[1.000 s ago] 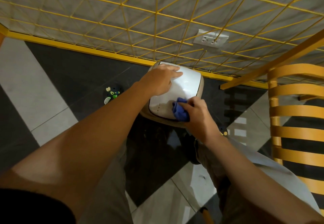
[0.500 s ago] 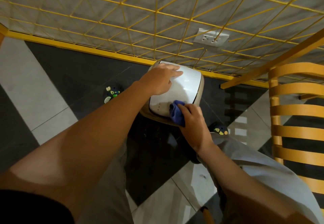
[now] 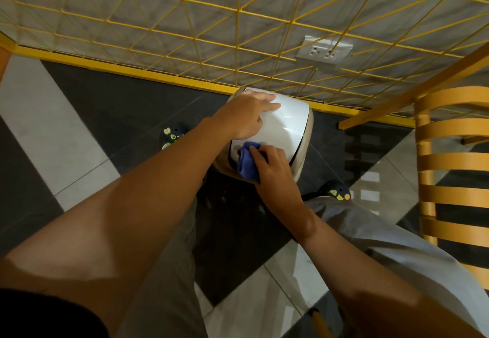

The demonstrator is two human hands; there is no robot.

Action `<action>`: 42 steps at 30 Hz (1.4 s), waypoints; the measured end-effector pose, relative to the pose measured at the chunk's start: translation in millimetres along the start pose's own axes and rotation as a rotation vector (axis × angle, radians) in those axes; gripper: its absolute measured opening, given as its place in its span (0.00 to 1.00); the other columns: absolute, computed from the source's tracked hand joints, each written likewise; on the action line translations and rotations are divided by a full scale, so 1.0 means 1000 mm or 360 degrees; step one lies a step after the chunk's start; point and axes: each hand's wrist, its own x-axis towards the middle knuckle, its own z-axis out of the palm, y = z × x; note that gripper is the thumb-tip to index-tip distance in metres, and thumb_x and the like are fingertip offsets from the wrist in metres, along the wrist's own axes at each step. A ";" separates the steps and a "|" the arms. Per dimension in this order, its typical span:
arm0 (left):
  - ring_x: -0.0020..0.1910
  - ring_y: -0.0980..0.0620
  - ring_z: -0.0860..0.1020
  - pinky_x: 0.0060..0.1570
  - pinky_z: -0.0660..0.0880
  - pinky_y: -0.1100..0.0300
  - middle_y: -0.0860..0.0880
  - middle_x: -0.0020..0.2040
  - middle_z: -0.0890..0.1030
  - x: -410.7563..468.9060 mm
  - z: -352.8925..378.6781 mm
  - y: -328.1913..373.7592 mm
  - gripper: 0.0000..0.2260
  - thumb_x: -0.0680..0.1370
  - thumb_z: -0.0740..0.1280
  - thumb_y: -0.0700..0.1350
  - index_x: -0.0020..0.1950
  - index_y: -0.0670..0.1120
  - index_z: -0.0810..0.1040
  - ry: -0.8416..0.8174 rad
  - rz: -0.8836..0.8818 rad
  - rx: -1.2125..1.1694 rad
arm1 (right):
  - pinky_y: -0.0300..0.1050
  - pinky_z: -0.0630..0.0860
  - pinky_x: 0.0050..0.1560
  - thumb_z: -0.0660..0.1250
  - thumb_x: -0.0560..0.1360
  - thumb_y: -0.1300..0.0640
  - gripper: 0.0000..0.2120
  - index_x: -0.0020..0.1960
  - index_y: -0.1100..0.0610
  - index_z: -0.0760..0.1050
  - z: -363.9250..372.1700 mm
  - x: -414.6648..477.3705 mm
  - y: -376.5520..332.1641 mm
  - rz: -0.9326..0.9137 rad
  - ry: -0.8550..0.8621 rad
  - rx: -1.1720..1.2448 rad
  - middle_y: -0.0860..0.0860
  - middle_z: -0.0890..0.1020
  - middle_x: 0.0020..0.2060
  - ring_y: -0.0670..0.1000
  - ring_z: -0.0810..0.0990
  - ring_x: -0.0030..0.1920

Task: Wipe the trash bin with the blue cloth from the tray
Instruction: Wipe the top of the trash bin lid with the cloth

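Blue cloth (image 3: 247,164) sits bunched in the right hand (image 3: 275,171) on the bin (image 3: 288,123), left hand (image 3: 246,115) flat on top.

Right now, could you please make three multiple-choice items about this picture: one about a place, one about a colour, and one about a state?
1. Where does the left hand rest?
A. on the far part of the trash bin lid
B. on the wooden chair
C. on the floor

2. What colour is the cloth?
A. red
B. blue
C. white

3. What is the state of the right hand?
A. open and empty
B. closed on the cloth
C. holding a bottle

Answers:
1 A, its palm lies flat on the white lid.
2 B, the bunched fabric is blue.
3 B, the fingers clutch the cloth against the bin's near edge.
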 end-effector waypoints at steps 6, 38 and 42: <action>0.73 0.48 0.57 0.73 0.54 0.57 0.54 0.75 0.61 0.000 -0.001 0.000 0.24 0.77 0.54 0.35 0.72 0.51 0.66 -0.0004 -0.0001 -0.0041 | 0.56 0.77 0.50 0.71 0.68 0.64 0.22 0.61 0.59 0.75 0.015 -0.009 0.002 -0.0050 -0.0162 -0.0017 0.58 0.78 0.54 0.59 0.77 0.53; 0.75 0.48 0.53 0.72 0.52 0.53 0.52 0.76 0.56 -0.006 0.004 -0.003 0.28 0.77 0.65 0.44 0.74 0.51 0.59 -0.0068 0.0089 0.0072 | 0.56 0.74 0.57 0.62 0.75 0.63 0.20 0.68 0.59 0.68 0.012 -0.003 -0.017 0.0025 -0.0311 -0.0216 0.57 0.70 0.65 0.60 0.69 0.63; 0.76 0.48 0.49 0.72 0.54 0.51 0.51 0.77 0.52 -0.011 0.014 -0.008 0.39 0.71 0.73 0.45 0.75 0.51 0.54 -0.0095 0.0128 0.0203 | 0.56 0.78 0.49 0.71 0.66 0.66 0.25 0.63 0.60 0.74 0.012 -0.021 -0.014 0.0110 -0.0168 -0.0009 0.59 0.77 0.57 0.61 0.76 0.53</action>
